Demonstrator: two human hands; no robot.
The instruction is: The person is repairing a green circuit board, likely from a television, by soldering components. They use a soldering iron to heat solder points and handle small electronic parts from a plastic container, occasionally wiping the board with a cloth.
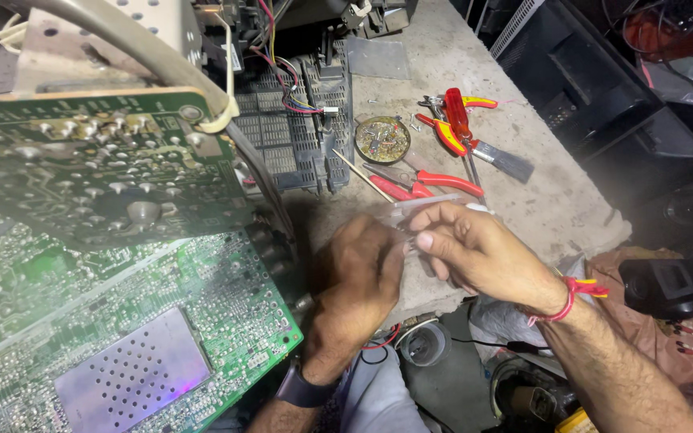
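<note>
- Lying between both hands, at the front edge of the concrete bench (555, 200): small clear plastic piece (427, 204), pale and see-through, kind not readable.
- Pinching that piece from the right: right hand (475, 252), thumb and forefinger closed on it, fingertips (424, 240) pointing left; red thread band (569, 297) sitting round the wrist.
- Meeting it from the left: left hand (358, 285), back to the camera, fingers curled in towards the clear piece; grip hidden behind the knuckles, so can't tell if closed on it or just touching. Dark watch (302, 389) showing on that wrist.
- Lying just behind the hands: red-handled pliers (423, 183), handles pointing right, w/ a thin pale stick (362, 176) beside them.
- Sitting further back: round tin (382, 139) holding small metal bits; near it on the right, red-and-yellow cutters (451, 120) and a paintbrush (503, 159) w/ dark bristles.
- Standing behind the tin, to its left: black vented plastic chassis (294, 132) w/ coloured wires (286, 84) running across the top.
- Filling the left side: two green circuit boards, upper board (98, 168) tilted solder-side up, lower board (122, 337) carrying a perforated metal shield (131, 373).
- Resting far right, well apart from the hands: black speaker boxes (667, 176).
</note>
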